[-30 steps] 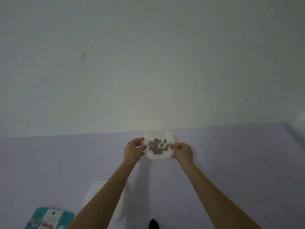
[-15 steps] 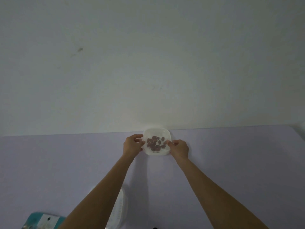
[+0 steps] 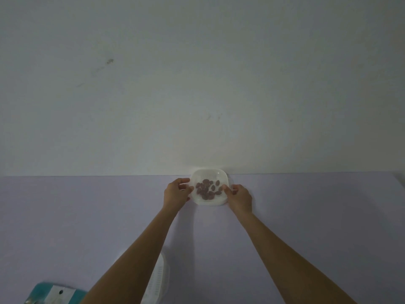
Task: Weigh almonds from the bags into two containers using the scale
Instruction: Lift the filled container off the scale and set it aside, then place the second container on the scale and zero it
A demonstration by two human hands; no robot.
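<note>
A small white square container (image 3: 209,174) with several brown almonds (image 3: 207,189) in it sits at the far edge of the lilac table, against the wall. My left hand (image 3: 176,193) grips its left rim and my right hand (image 3: 238,197) grips its right rim, thumbs over the edge. A second white ribbed container (image 3: 158,281) lies near the bottom, partly hidden behind my left forearm. A teal almond bag (image 3: 54,294) shows at the bottom left corner. No scale is in view.
The lilac table (image 3: 306,216) runs the full width and ends at a plain pale wall (image 3: 197,84) just behind the container.
Both hands have pushed the container of almonds farther away, up to the wall. The view has tilted up, so the bag and the second container sit lower in frame.
</note>
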